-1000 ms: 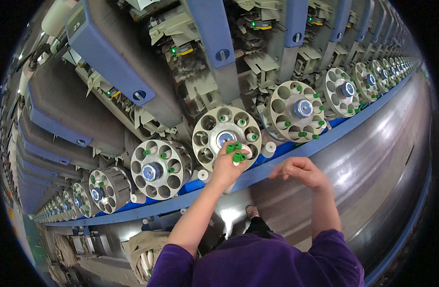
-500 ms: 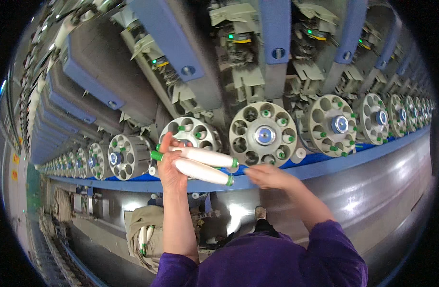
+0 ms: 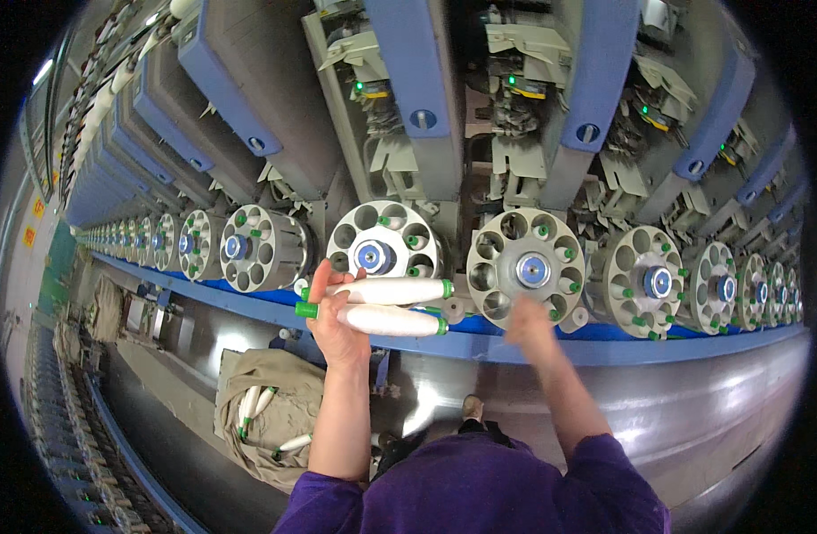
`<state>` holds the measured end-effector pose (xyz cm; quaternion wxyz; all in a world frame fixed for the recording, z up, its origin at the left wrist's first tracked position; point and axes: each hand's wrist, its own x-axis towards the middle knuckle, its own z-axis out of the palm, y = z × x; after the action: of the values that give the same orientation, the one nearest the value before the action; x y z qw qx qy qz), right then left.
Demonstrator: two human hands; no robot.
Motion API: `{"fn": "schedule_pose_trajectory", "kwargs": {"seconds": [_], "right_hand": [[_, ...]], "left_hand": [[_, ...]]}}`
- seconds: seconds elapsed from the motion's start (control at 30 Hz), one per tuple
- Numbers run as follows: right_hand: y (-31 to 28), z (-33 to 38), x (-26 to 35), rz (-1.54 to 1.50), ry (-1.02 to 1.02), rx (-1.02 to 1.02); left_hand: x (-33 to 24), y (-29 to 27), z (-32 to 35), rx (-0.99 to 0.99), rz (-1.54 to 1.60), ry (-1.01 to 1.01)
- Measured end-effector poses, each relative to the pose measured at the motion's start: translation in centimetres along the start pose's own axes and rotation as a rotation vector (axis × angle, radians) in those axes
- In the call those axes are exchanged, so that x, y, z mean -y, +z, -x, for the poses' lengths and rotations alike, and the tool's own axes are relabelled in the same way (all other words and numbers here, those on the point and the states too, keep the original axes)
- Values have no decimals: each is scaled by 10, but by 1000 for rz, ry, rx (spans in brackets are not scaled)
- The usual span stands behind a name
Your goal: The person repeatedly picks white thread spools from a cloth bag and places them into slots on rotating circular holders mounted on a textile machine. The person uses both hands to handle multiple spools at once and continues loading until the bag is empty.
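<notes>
My left hand [image 3: 339,338] is closed around the green ends of two yarn bobbins. One white bobbin [image 3: 395,290] lies just above the other white bobbin [image 3: 391,320], both nearly level and pointing right. My right hand [image 3: 529,324], smeared by motion, is at the lower edge of a round magazine [image 3: 506,267] with a blue hub. Its fingers and anything in them cannot be made out. Green-tipped bobbins fill the pockets on that magazine's right side; those on its left look dark. Behind the held bobbins stands another round magazine [image 3: 400,254], with several green tips on its right side.
More round magazines run left and right along a blue rail [image 3: 622,350]. Grey and blue winding units [image 3: 417,71] rise behind them. At lower left, a cloth-lined container [image 3: 288,378] holds several bobbins [image 3: 295,442]. A shoe [image 3: 473,408] shows on the floor below.
My right hand has moved from beside the bobbins' tips to the magazine on the right. My left hand still holds both bobbins, now more level. The whole view has shifted.
</notes>
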<state>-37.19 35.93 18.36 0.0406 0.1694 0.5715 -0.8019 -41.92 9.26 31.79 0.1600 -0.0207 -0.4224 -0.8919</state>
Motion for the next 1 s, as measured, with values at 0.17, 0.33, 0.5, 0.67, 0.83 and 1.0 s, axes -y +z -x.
{"fn": "schedule_pose_trajectory", "kwargs": {"seconds": [0.17, 0.33, 0.5, 0.67, 0.83, 1.0], "right_hand": [[-61, -17, 80, -873, -365, -585], [32, -7, 87, 36, -32, 332], [-27, -22, 62, 253, 102, 246], [-138, -19, 116, -690, -143, -46], [-81, 28, 206, -797, -459, 716], [-12, 58, 242, -200, -469, 715]], "left_hand": [[7, -9, 1, -15, 125, -64], [16, 1, -2, 18, 268, -148], [10, -1, -10, -91, 260, -138], [41, 0, -8, -178, 86, -226], [117, 27, -2, -221, -199, -169], [187, 52, 36, 126, -730, 50]]}}
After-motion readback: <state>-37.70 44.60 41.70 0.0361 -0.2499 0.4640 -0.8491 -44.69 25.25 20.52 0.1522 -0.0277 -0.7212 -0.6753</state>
